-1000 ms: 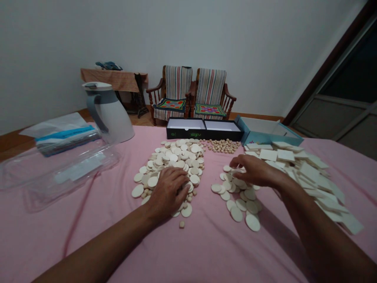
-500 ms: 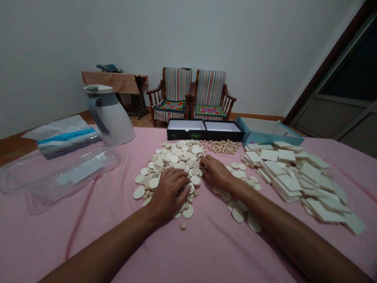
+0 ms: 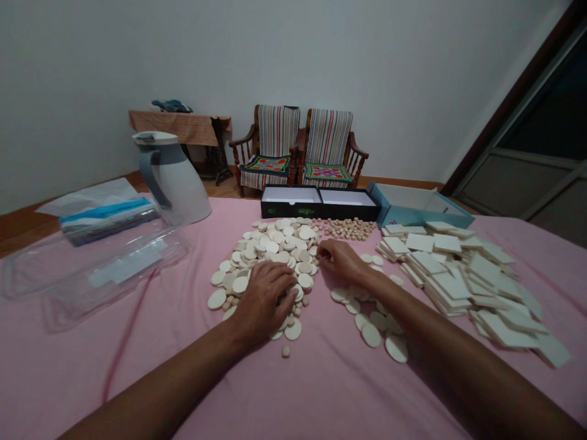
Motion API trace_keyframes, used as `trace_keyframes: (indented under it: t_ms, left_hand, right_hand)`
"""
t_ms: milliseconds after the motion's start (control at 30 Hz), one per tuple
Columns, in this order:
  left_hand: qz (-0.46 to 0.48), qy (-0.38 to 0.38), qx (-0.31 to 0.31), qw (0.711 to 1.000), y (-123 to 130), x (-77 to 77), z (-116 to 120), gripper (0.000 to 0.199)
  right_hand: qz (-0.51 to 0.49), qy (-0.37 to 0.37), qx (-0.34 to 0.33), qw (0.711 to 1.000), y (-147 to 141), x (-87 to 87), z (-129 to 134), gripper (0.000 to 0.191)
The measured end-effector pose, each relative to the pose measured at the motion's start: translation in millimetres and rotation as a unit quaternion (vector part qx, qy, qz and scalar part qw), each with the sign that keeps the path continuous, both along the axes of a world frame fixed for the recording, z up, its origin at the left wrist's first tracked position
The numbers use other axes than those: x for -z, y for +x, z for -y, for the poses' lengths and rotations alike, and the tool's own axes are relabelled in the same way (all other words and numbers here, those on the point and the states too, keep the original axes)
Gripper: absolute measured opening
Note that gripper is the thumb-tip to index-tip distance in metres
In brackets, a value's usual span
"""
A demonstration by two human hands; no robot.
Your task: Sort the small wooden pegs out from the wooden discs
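Note:
A heap of round, pale wooden discs (image 3: 275,244) lies in the middle of the pink cloth. On its near side rests my left hand (image 3: 266,296), palm down, fingers slightly bent and thumb apart, holding nothing I can see. My right hand (image 3: 338,260) is at the heap's right edge, its fingers drawn together; whatever they may pinch is hidden. Small wooden cubes (image 3: 296,311) show among the discs beside my left hand, and one loose cube (image 3: 286,352) sits nearer me. Under and beside my right forearm is a smaller scatter of discs (image 3: 370,334).
Square wooden tiles (image 3: 452,278) are piled at the right. Behind the heap lie small wooden pieces (image 3: 351,228), a black two-part box (image 3: 293,211) and a blue box (image 3: 413,214). Left are a jug (image 3: 183,189), a clear plastic tray (image 3: 123,269) and a blue-edged packet (image 3: 107,220).
My right hand has drawn back slightly to the right, away from the heap's edge, and its forearm has shifted over the scattered discs. My left hand stays put.

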State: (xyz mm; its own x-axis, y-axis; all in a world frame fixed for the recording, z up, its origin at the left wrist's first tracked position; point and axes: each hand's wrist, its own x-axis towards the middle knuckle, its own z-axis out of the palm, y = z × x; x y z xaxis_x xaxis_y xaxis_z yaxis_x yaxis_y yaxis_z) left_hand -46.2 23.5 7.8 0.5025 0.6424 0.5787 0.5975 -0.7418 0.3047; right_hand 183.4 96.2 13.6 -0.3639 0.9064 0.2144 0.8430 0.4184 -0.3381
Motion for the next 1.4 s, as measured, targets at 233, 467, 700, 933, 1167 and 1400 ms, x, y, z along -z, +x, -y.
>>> trace_keyframes:
  t_ms: [233, 467, 700, 933, 1167, 1400]
  left_hand:
    - [-0.002, 0.005, 0.002, 1.0, -1, 1.8, 0, 0.011]
    - [-0.001, 0.009, 0.0, 1.0, 0, 2.5, -1, 0.011]
    - [0.003, 0.005, 0.0, 1.0, -1, 0.3, 0, 0.011]
    - [0.003, 0.002, 0.0, 1.0, 0, 0.0, 0, 0.011]
    - [-0.001, 0.001, 0.003, 1.0, 0, 0.5, 0, 0.012]
    - [-0.005, 0.009, 0.002, 1.0, -1, 0.3, -1, 0.011]
  right_hand:
    - [-0.01, 0.008, 0.002, 1.0, -11, 16.3, 10, 0.016]
    - [-0.031, -0.001, -0.002, 1.0, -11, 14.1, 15, 0.015]
    - [0.013, 0.045, 0.14, 0.989, 19, -5.7, -18, 0.016]
    - [-0.029, 0.024, 0.067, 0.997, 6, -1.6, -24, 0.015]
    - [-0.069, -0.03, 0.07, 0.995, -18, 20.0, -12, 0.026]
    - [-0.074, -0.022, 0.07, 0.995, -16, 20.0, -5, 0.025]
